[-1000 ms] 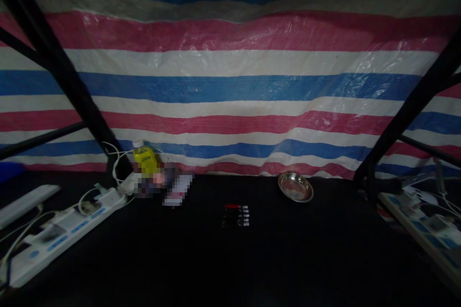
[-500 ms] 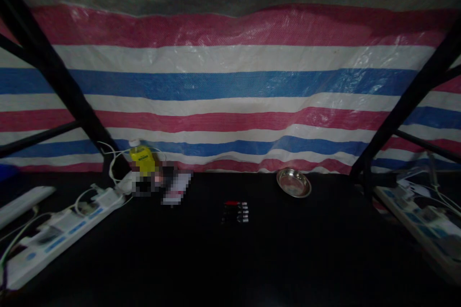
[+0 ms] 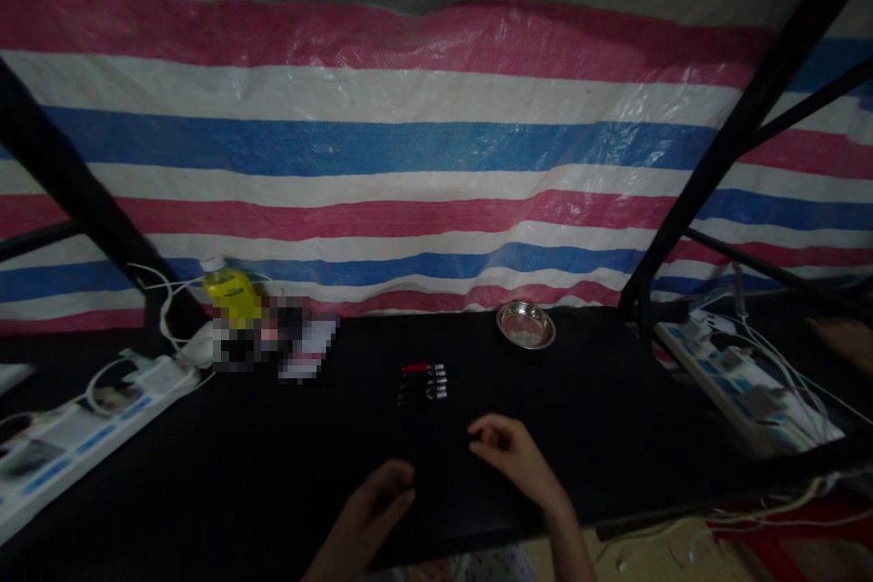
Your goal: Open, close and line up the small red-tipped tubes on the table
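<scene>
Both of my hands hover over the black table (image 3: 273, 473) near its front edge. My left hand (image 3: 382, 500) has its thumb and curled fingers apart, with nothing seen between them. Further right, my right hand (image 3: 508, 450) is also loosely curled, a gap showing between thumb and fingers. Beyond the hands lies a row of several small slim pieces with shiny silver ends; the farthest is a red one (image 3: 415, 367), the others dark (image 3: 433, 385). Their kind is too small and dim to make out. Neither hand touches them.
A round metal dish (image 3: 525, 327) stands at the back. At back left are a yellow bottle (image 3: 233, 296) and a blurred-out flat item (image 3: 310, 350). Power strips with cables lie left (image 3: 88, 436) and right (image 3: 740, 391). Another person's hand (image 3: 849, 341) shows far right.
My two hands have come into view from the bottom. The view has swung right and tilted, so the table things appear further left. Another person's hand now shows at the right edge.
</scene>
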The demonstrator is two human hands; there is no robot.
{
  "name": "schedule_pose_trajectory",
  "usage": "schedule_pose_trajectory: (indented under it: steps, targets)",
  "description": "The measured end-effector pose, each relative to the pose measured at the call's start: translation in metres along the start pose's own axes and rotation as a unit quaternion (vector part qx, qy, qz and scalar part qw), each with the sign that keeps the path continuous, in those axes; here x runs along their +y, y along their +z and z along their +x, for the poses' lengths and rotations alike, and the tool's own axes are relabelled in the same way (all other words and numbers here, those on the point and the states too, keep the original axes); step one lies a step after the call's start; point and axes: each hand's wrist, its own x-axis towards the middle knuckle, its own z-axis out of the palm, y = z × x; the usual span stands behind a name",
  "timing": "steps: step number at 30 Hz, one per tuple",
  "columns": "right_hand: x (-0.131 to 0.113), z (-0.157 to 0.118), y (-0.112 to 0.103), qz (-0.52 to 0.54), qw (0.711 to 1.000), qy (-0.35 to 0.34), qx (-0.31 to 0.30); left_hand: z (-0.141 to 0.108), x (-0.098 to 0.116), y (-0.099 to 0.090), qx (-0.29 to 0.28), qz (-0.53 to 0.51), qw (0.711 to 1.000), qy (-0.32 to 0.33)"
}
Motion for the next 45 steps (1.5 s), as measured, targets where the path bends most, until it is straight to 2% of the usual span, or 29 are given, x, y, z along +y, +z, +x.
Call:
schedule_pose_trajectory:
  steps: [1,3,5,7,11,17,20,23,25,28,30,33,35,39,45]
  targets:
    - [0.001,0.017,0.006,0.006,0.996,-0.037,0.083,0.014,0.005,0.004,-0.001,-0.010,1.000,0.012]
    - [0.004,0.045,0.019,-0.017,0.986,-0.074,0.149,0.035,0.010,0.010,0.050,-0.025,0.998,0.027]
    - [0.007,0.061,0.030,-0.053,0.985,-0.086,0.143,0.049,0.009,0.013,0.094,-0.032,0.995,0.018]
    - [0.009,0.067,0.036,-0.085,0.983,-0.093,0.135,0.058,0.005,0.013,0.102,-0.033,0.994,0.019]
    - [0.009,0.070,0.039,-0.116,0.978,-0.108,0.139,0.066,-0.001,0.017,0.093,-0.005,0.995,0.047]
    - [0.008,0.071,0.042,-0.124,0.979,-0.099,0.127,0.066,0.002,0.027,0.083,0.080,0.991,0.062]
    - [0.010,0.073,0.045,-0.053,0.984,-0.114,0.123,0.065,0.001,0.028,0.095,0.041,0.992,0.074]
    - [0.009,0.077,0.049,0.149,0.978,-0.101,0.105,0.064,0.003,0.027,0.144,-0.059,0.985,0.073]
    - [0.009,0.081,0.053,0.337,0.938,-0.056,0.063,0.064,0.009,0.025,0.167,-0.119,0.976,0.068]
    - [0.008,0.084,0.057,0.555,0.832,0.018,-0.001,0.062,0.024,0.019,0.163,-0.152,0.972,0.074]
    - [0.009,0.084,0.058,0.621,0.781,0.050,-0.033,0.061,0.036,0.015,0.153,-0.144,0.973,0.095]
    - [0.011,0.082,0.059,0.649,0.754,0.072,-0.075,0.063,0.051,0.011,0.136,-0.120,0.975,0.132]
    - [0.011,0.080,0.059,0.640,0.759,0.078,-0.089,0.067,0.059,0.012,0.106,-0.120,0.977,0.142]
    - [0.010,0.077,0.063,0.595,0.792,0.095,-0.103,0.079,0.068,0.016,0.038,-0.161,0.978,0.130]
    - [0.009,0.075,0.065,0.542,0.828,0.098,-0.107,0.085,0.070,0.010,-0.014,-0.141,0.980,0.136]
